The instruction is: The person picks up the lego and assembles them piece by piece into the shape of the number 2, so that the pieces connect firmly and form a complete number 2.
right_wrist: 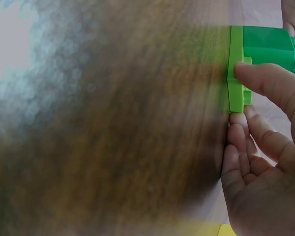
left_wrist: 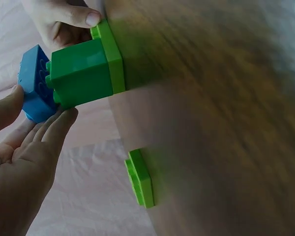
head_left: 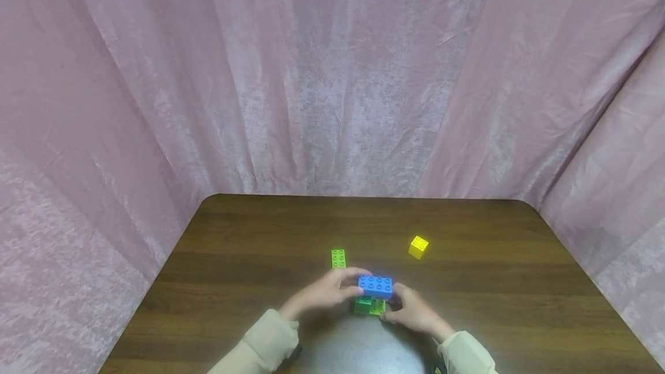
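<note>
A person's left hand pinches a blue brick between thumb and fingers, holding it at the top of a dark green brick. That green brick sits on a flat lime plate lying on the brown wooden surface. The right hand steadies the plate, thumb pressed on its edge, fingers curled beside it. The stack sits near the surface's front edge. A second lime plate lies just behind; a yellow cube stands farther right, with open room all round.
</note>
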`<state>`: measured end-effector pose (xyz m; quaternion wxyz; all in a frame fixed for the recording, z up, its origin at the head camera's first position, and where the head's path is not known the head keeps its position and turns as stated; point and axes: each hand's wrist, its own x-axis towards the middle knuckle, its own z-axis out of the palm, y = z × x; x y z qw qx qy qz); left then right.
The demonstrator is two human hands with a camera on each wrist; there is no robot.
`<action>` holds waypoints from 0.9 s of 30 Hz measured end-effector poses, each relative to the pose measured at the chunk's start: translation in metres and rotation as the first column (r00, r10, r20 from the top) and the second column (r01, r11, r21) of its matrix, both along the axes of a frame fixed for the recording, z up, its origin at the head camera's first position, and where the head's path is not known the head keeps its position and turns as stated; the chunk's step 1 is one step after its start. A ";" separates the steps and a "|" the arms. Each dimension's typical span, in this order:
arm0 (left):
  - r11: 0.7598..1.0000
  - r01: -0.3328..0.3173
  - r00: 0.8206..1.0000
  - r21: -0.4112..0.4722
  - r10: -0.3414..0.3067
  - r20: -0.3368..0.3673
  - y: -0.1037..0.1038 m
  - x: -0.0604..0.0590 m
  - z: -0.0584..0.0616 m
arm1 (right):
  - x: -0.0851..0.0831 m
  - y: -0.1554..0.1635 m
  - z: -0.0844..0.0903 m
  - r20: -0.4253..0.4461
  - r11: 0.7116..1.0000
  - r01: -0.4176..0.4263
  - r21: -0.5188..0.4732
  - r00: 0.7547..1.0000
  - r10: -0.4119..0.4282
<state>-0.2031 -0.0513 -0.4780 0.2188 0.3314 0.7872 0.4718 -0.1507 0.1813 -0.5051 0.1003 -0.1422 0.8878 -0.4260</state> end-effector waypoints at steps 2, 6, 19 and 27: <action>1.000 0.000 1.000 -0.007 0.000 -0.012 -0.001 0.001 -0.001 | 0.000 0.000 0.000 0.003 1.000 -0.002 -0.007 1.000 0.002; 1.000 0.010 1.000 0.003 -0.010 -0.011 -0.004 0.002 -0.004 | 0.000 0.000 0.000 0.003 1.000 -0.002 -0.005 1.000 0.002; 1.000 0.017 0.999 0.000 -0.017 0.048 -0.006 0.003 -0.006 | 0.001 0.000 0.000 0.001 1.000 -0.003 0.002 1.000 0.003; 1.000 -0.003 0.999 0.002 0.003 0.051 -0.004 0.004 -0.005 | 0.001 -0.001 0.001 -0.001 1.000 0.001 0.001 1.000 -0.001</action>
